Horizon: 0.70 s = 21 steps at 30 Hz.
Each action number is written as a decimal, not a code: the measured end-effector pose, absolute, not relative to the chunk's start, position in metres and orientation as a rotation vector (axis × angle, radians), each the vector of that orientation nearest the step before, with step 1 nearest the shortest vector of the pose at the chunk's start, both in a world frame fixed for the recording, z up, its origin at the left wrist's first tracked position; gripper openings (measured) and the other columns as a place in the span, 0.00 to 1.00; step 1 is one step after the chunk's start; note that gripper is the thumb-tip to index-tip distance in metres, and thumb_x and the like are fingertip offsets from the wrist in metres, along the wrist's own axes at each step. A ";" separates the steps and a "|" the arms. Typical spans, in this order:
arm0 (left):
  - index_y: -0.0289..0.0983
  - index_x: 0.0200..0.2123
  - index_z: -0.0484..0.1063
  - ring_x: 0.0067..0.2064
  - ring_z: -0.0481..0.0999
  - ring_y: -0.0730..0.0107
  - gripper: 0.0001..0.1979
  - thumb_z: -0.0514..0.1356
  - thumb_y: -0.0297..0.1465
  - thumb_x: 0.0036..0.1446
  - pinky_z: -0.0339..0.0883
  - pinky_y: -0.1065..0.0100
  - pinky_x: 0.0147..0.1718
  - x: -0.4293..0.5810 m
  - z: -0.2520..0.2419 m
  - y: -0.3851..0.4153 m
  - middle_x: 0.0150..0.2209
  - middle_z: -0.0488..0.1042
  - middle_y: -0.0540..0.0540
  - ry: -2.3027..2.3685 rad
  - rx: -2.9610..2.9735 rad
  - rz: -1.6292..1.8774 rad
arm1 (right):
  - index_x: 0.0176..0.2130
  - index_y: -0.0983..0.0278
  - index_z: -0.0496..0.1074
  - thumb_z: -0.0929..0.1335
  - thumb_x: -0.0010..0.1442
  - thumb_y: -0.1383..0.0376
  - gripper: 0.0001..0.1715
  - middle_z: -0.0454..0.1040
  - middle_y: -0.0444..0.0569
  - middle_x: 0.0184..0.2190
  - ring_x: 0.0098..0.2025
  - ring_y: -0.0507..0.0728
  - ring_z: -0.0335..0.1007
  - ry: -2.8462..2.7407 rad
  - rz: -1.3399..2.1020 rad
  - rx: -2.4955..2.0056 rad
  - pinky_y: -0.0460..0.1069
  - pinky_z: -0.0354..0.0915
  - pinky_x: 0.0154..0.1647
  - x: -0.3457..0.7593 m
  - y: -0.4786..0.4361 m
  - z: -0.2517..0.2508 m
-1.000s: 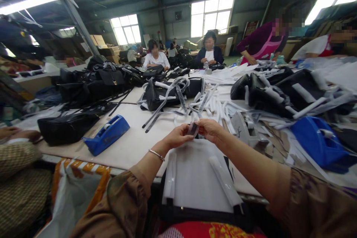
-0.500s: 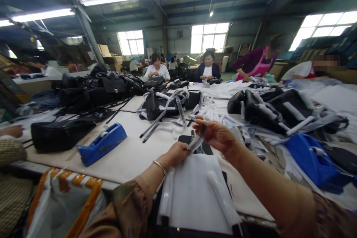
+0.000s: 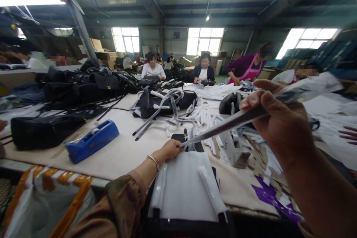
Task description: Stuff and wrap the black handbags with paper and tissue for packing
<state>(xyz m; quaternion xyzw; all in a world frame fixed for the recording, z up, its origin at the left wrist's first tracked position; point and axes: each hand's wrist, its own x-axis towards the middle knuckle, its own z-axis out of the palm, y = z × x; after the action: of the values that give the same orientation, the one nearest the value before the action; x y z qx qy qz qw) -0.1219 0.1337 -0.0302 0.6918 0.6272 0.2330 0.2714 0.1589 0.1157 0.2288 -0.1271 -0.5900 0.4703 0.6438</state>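
A black bag (image 3: 173, 228) lies before me at the table's edge, with a white foam sheet (image 3: 186, 182) over it. Two white-wrapped straps (image 3: 212, 189) run down the sheet's sides. At the sheet's top, my left hand (image 3: 170, 149), wearing a bracelet, pinches one end of a dark strap in clear plastic film (image 3: 223, 128). The strap stretches up to the right into my right hand (image 3: 279, 115), whose fingers close around it. Loose film extends past that hand. Beyond my left hand lies a black flap with a gold buckle (image 3: 185, 137).
A blue tape dispenser (image 3: 93, 139) stands left, beside a black bag (image 3: 47, 130). Ahead lies a bag with wrapped straps (image 3: 167, 104). A grey dispenser (image 3: 235, 148) and a purple scrap (image 3: 267, 193) are right. Another person's hand (image 3: 350, 134) shows far right. An orange-taped sack (image 3: 50, 200) hangs lower left.
My right hand has moved up and right, and the strap is now drawn out long between my hands. My left hand stays near the sheet's top. The right-hand blue dispenser no longer shows.
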 end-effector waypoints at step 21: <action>0.38 0.30 0.81 0.33 0.73 0.65 0.10 0.59 0.26 0.49 0.65 0.69 0.38 -0.120 -0.035 0.131 0.30 0.81 0.46 1.683 1.880 0.763 | 0.70 0.61 0.52 0.77 0.49 0.63 0.57 0.58 0.64 0.66 0.66 0.70 0.56 -2.784 0.492 -0.587 0.64 0.56 0.65 0.115 0.142 0.055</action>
<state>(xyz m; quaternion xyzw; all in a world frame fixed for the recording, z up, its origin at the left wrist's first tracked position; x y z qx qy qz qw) -0.1199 0.1311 -0.0354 0.6904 0.6183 0.2802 0.2501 0.1152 0.1425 0.0553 -0.2016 -0.9564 0.1689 0.1270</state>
